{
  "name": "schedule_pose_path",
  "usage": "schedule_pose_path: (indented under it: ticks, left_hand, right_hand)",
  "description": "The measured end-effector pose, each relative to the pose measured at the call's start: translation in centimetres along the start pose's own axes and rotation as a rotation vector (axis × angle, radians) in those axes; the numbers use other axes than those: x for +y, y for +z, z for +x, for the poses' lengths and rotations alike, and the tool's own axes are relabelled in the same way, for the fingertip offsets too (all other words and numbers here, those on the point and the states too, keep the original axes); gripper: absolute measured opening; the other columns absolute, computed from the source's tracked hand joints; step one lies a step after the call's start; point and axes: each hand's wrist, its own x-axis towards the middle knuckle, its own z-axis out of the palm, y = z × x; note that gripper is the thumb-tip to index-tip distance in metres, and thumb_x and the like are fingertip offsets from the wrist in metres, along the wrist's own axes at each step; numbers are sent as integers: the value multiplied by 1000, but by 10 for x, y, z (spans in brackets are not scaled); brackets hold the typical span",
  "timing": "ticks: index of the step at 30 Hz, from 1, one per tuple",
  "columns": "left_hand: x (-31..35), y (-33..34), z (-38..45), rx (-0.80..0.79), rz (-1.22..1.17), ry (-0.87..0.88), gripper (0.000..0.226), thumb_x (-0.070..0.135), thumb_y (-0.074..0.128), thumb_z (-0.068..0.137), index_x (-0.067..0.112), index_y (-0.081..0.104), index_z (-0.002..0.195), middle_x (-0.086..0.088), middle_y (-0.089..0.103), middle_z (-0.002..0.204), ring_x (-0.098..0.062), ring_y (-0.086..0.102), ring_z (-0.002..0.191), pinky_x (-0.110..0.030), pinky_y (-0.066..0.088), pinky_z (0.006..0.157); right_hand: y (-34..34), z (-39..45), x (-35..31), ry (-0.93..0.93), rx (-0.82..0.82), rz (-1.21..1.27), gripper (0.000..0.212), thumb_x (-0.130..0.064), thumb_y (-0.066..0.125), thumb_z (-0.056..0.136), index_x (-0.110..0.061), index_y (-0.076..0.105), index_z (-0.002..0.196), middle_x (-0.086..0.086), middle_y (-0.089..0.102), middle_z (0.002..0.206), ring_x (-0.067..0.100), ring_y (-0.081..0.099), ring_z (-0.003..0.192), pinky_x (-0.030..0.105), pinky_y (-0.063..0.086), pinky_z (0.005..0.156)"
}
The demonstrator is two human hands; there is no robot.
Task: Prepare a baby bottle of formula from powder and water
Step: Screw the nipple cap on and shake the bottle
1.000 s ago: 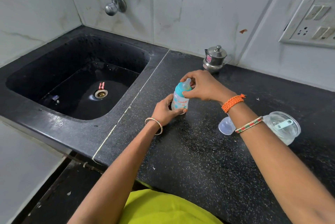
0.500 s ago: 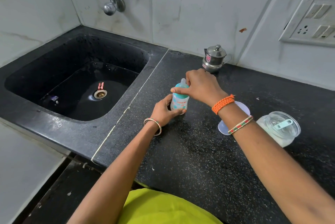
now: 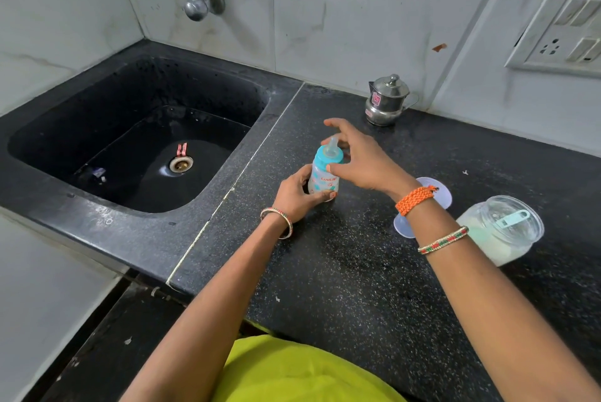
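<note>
Left hand (image 3: pixel 294 195) is clamped round the lower body of the baby bottle (image 3: pixel 323 175), pinning it upright on the bench (image 3: pixel 357 271). Right hand (image 3: pixel 361 157) hovers spread open just beside the blue collar, fingers apart, gripping nothing. Small, light plastic, probably a bit slick, so I'd hold the body and twist at the ridged collar, not the soft teat. Beyond the right wrist lie a clear cap (image 3: pixel 437 193) and the powder jar (image 3: pixel 500 232).
</note>
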Motion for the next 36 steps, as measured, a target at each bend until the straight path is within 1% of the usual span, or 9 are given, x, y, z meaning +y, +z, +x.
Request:
schedule_pose_path:
  ticks: [6, 11, 14, 16, 19, 21, 27, 32, 36]
  left_hand:
    - [0, 0, 0, -2, 13, -32, 55, 25, 78, 73, 22, 52, 122, 2, 65, 118, -11, 61, 107, -29, 47, 96]
    - [3, -1, 0, 8, 51, -21, 62, 28, 77, 74, 20, 49, 128, 4, 62, 121, -10, 58, 108, -24, 43, 96]
    - [6, -1, -2, 16, 16, -6, 56, 25, 78, 73, 18, 53, 122, 9, 62, 114, -6, 58, 103, -19, 44, 89]
    - [5, -1, -2, 17, 7, -6, 52, 26, 79, 72, 19, 55, 118, 7, 65, 113, -7, 61, 100, -20, 46, 88]
    - [2, 0, -1, 19, 14, -1, 49, 29, 79, 71, 21, 57, 114, 7, 67, 109, -8, 62, 98, -22, 47, 87]
    - [2, 0, -1, 22, 16, 8, 49, 28, 79, 71, 21, 57, 115, 7, 67, 110, -9, 62, 100, -23, 47, 88]
    - [6, -2, -1, 33, -11, -6, 52, 24, 80, 69, 18, 57, 116, 6, 65, 112, -8, 61, 102, -22, 46, 90]
    - [5, -3, -1, -17, -61, -8, 58, 20, 83, 66, 17, 57, 117, 3, 66, 115, -7, 62, 104, -21, 46, 93]
    - [3, -7, -3, -119, -19, -10, 54, 22, 81, 69, 22, 57, 118, 4, 65, 118, -8, 59, 110, -28, 43, 101]
  right_hand:
    - [16, -1, -7, 5, 247, -389, 73, -49, 69, 79, -15, 36, 134, 9, 55, 123, 27, 58, 108, 38, 48, 80]
    - [23, -7, -12, 44, 402, -442, 86, -70, 56, 76, -11, 31, 134, 13, 65, 111, 33, 65, 98, 40, 49, 69]
    - [26, -19, -15, -31, 585, -329, 65, -60, 55, 81, -14, 41, 125, -1, 58, 66, 26, 60, 63, 31, 40, 55]
    - [24, -23, -13, -107, 643, -238, 52, -40, 57, 78, -12, 45, 119, -6, 50, 66, 15, 49, 61, 32, 42, 56]
    - [20, -17, -7, -87, 393, -57, 71, -19, 63, 70, -11, 33, 134, 8, 52, 120, 20, 48, 113, 37, 44, 95]
    - [21, -16, -4, -2, 184, 50, 86, -5, 65, 75, -15, 17, 145, 11, 45, 138, 21, 45, 126, 31, 37, 104]
    - [25, -25, -3, 12, 184, -19, 93, -3, 65, 81, -18, 4, 150, 10, 54, 133, 21, 54, 117, 20, 38, 90]
    - [16, -33, -3, -7, 401, 63, 74, -12, 68, 80, -14, 28, 142, 9, 71, 101, 17, 68, 87, 30, 55, 84]
    - [3, -26, 12, 39, 195, 13, 72, -18, 73, 79, -15, 36, 140, 6, 61, 116, 14, 58, 101, 29, 48, 89]
